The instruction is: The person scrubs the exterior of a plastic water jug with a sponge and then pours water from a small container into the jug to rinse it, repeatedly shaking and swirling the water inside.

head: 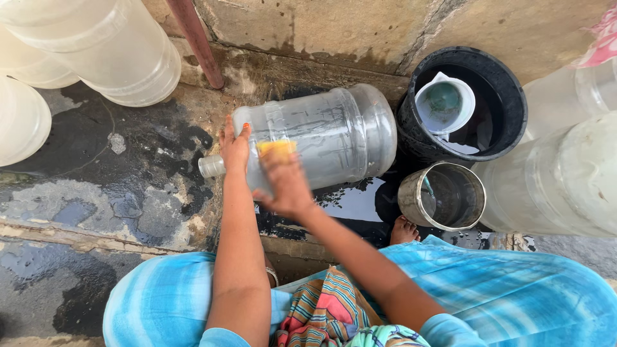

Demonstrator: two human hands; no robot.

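Head view: a clear plastic water jug (321, 135) lies on its side on wet concrete (128, 193), just above frame centre, neck pointing to 9 o'clock. The left hand (234, 146) rests flat on the jug's shoulder, fingers spread, closed on nothing. The right hand (286, 183) holds a yellow sponge (276, 148) against the jug's side. At 3 o'clock of the jug stands a black bucket (508, 96) containing a white mug (445, 103); a steel pot (443, 196) stands at 4 o'clock.
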